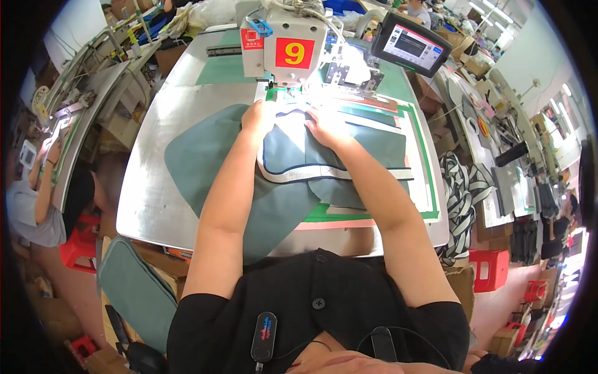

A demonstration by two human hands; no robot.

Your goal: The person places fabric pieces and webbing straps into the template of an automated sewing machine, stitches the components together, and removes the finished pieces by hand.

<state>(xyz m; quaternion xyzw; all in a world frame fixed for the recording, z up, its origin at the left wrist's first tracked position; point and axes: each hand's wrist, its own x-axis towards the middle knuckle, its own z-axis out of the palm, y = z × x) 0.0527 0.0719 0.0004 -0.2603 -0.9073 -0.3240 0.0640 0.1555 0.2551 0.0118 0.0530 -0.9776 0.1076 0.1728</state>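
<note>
A grey-green fabric piece (208,146) lies under my arms on the metal work table, in front of a sewing machine head (293,50) marked with a 9. Over it is a panel (289,153) with dark-blue edging and a white webbing strip (324,172). My left hand (257,118) rests at the panel's left edge, close below the machine head; glare washes out its fingers. Lying on the panel, my right hand (325,128) has its fingers apart, pointing towards the machine. Bright light hides the spot between both hands and the machine.
A lit touchscreen (411,47) stands at the back right. Green tape (430,168) borders the template on the right. Black-and-white webbing (464,206) hangs in a heap beside the table. Green cut pieces (134,283) stand at lower left. Another person (40,199) works at the left.
</note>
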